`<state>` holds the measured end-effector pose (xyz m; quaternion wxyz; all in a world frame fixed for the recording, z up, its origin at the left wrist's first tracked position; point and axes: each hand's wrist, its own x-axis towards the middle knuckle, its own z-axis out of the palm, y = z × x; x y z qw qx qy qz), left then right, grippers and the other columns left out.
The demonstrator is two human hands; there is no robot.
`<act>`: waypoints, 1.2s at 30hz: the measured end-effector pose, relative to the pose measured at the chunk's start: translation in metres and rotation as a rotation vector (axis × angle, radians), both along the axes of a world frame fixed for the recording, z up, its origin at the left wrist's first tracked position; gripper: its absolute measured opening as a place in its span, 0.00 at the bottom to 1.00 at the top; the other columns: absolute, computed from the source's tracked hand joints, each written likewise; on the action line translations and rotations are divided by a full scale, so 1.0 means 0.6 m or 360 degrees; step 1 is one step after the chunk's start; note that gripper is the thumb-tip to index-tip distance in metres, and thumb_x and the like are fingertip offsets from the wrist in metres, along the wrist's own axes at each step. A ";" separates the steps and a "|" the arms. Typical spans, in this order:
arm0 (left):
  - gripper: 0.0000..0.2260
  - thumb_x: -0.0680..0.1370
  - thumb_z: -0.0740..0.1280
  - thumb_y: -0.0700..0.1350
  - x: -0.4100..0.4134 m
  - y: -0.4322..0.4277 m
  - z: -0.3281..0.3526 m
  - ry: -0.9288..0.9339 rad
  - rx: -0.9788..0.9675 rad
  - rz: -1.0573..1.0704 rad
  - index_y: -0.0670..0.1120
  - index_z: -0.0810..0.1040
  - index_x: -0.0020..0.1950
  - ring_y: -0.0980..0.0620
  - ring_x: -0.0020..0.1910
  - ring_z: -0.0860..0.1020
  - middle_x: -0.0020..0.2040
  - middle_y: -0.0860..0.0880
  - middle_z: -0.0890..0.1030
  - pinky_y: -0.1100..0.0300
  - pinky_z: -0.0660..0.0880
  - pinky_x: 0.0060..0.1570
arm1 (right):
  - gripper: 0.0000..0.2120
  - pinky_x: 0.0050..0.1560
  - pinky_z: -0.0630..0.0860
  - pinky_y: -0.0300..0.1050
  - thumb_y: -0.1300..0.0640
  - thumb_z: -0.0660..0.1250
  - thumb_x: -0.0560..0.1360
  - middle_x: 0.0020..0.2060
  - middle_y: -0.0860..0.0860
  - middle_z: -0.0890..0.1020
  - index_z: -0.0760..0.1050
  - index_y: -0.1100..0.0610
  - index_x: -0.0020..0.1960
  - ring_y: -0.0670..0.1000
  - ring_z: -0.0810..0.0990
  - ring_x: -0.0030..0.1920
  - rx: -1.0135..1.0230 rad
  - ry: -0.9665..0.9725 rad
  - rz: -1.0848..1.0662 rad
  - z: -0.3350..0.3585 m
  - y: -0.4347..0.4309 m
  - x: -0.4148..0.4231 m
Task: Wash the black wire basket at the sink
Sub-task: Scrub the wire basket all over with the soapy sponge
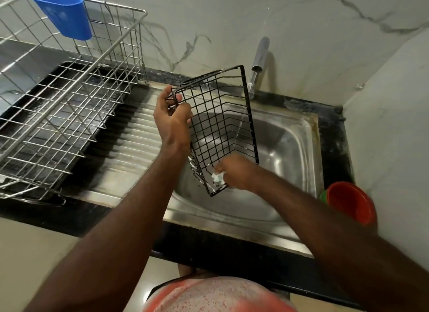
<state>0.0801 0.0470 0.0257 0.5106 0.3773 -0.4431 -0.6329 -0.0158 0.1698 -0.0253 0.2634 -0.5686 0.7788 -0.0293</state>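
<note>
You're mid-scrub, rinsing likely to come: your left hand (173,116) curls its fingers round the black wire basket (217,125), tilted over the sink (311,149) at frame centre, while your right hand (234,172) fingers pinch a foamy pad (218,178) against its lower corner.

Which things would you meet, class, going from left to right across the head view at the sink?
In order: steel dish rack → left hand → black wire basket → tap → red bowl.
</note>
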 end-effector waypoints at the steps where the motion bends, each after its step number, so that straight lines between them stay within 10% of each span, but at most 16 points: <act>1: 0.28 0.67 0.65 0.42 0.001 -0.002 0.000 -0.0023 -0.0008 -0.0009 0.42 0.73 0.68 0.60 0.36 0.75 0.46 0.49 0.76 0.61 0.73 0.35 | 0.18 0.52 0.78 0.45 0.68 0.67 0.72 0.55 0.55 0.82 0.80 0.56 0.60 0.54 0.80 0.52 -0.0001 0.0078 -0.0066 0.006 0.001 -0.014; 7: 0.29 0.66 0.65 0.41 -0.003 0.000 0.005 -0.0057 -0.0024 -0.0020 0.43 0.74 0.68 0.56 0.39 0.74 0.47 0.51 0.77 0.60 0.74 0.38 | 0.10 0.44 0.75 0.45 0.67 0.67 0.72 0.49 0.58 0.82 0.79 0.61 0.53 0.57 0.81 0.51 -0.0048 0.0454 -0.0201 0.012 0.007 -0.018; 14: 0.28 0.66 0.66 0.42 -0.006 -0.008 0.001 -0.0065 -0.0022 0.0006 0.44 0.74 0.68 0.53 0.42 0.73 0.46 0.51 0.76 0.56 0.73 0.42 | 0.13 0.42 0.75 0.40 0.64 0.69 0.72 0.49 0.54 0.84 0.82 0.57 0.56 0.50 0.80 0.47 -0.0175 -0.0403 -0.0080 0.000 0.023 0.030; 22: 0.29 0.65 0.66 0.48 -0.003 -0.022 0.005 -0.0165 0.0015 -0.0026 0.47 0.74 0.67 0.53 0.45 0.75 0.49 0.48 0.76 0.55 0.75 0.44 | 0.14 0.49 0.77 0.48 0.67 0.67 0.70 0.53 0.54 0.78 0.78 0.56 0.54 0.54 0.78 0.50 -0.0282 0.0570 -0.0069 -0.017 0.044 -0.053; 29: 0.29 0.63 0.65 0.43 -0.009 -0.020 0.008 -0.0307 0.0077 -0.0128 0.43 0.75 0.65 0.58 0.40 0.74 0.42 0.53 0.75 0.56 0.74 0.45 | 0.16 0.50 0.78 0.46 0.65 0.64 0.71 0.51 0.50 0.83 0.80 0.51 0.54 0.49 0.79 0.50 -0.0197 -0.0423 0.0000 -0.024 0.053 0.017; 36: 0.32 0.59 0.65 0.44 -0.017 -0.034 0.032 -0.0510 0.0103 -0.0298 0.44 0.77 0.65 0.55 0.43 0.75 0.44 0.52 0.76 0.55 0.74 0.46 | 0.14 0.54 0.73 0.46 0.55 0.68 0.74 0.52 0.47 0.77 0.76 0.48 0.60 0.49 0.74 0.54 -0.0218 -0.0297 0.0235 -0.014 0.070 0.008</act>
